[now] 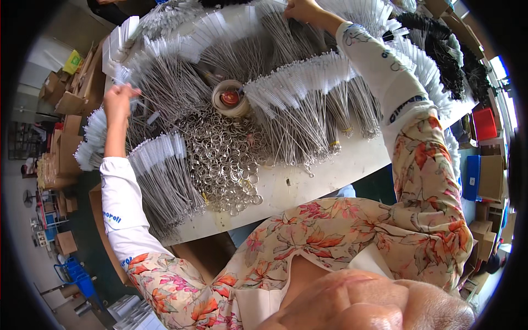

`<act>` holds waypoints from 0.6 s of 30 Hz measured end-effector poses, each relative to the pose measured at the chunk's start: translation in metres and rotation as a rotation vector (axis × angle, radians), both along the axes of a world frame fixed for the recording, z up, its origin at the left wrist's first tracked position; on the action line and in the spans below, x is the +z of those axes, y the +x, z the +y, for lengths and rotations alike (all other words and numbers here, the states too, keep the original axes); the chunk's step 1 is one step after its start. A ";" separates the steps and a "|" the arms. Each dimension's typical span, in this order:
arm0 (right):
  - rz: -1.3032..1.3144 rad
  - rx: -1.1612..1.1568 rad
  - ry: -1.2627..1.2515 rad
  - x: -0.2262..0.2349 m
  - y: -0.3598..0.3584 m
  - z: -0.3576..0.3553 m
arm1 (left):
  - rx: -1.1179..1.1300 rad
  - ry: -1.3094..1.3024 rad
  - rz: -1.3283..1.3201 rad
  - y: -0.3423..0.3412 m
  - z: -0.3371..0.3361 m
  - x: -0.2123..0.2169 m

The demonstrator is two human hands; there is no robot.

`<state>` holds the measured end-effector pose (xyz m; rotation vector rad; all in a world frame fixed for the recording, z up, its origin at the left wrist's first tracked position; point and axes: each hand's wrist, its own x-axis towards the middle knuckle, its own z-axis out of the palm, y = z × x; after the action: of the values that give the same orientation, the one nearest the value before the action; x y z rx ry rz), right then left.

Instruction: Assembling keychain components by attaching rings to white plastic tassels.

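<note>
My left hand [120,103] is closed at the table's left side, beside wire-handled brushes with white bristles. Whatever its fingers may hold is too small to make out. Reaching to the far side, my right hand [306,11] has its fingers pinched together above the far brushes [278,33]; its grip is unclear too. Between my arms lies a broad row of white-bristled brushes [308,80] with thin wire stems toward me. Another bundle of brushes [165,159] rests below my left hand. A heap of metal split rings [225,157] fills the middle.
A whitish tub [230,110] with something red inside stands behind the rings. The white table [297,190] ends near my body. Black-bristled brushes [440,60] are piled at the far right. Cardboard boxes [71,143] stand at the left, a red bin [484,124] at the right.
</note>
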<state>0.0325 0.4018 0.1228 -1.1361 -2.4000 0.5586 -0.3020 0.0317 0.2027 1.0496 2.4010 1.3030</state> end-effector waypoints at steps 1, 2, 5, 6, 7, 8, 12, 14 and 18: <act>0.027 -0.044 -0.016 0.004 0.000 -0.007 | -0.015 0.148 0.119 0.006 0.002 0.013; 0.055 -0.082 -0.034 0.010 -0.003 -0.015 | -0.033 0.303 0.180 0.012 -0.002 0.024; 0.003 -0.084 0.205 -0.003 0.016 -0.005 | -0.150 0.533 0.029 0.099 -0.010 0.055; 0.037 -0.111 0.170 0.000 0.018 -0.013 | -0.183 0.561 -0.054 0.132 -0.023 0.059; 0.024 -0.145 0.114 -0.002 0.030 0.000 | -0.236 0.593 -0.146 0.169 -0.031 0.059; 0.024 -0.146 0.111 -0.003 0.032 0.001 | -0.272 0.671 -0.250 0.193 -0.044 0.052; 0.071 -0.068 0.096 0.019 0.030 -0.011 | -0.485 0.780 -0.889 0.237 -0.099 -0.014; 0.053 -0.076 0.115 0.033 0.025 -0.016 | -0.390 0.723 -1.236 0.255 -0.106 -0.055; 0.255 -0.079 0.169 0.071 0.031 -0.034 | -0.464 0.636 -1.843 0.286 -0.114 -0.118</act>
<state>0.0632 0.3679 0.1940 -1.0168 -2.1306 0.4370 -0.0156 -0.0819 0.0845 0.0827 0.3769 1.5976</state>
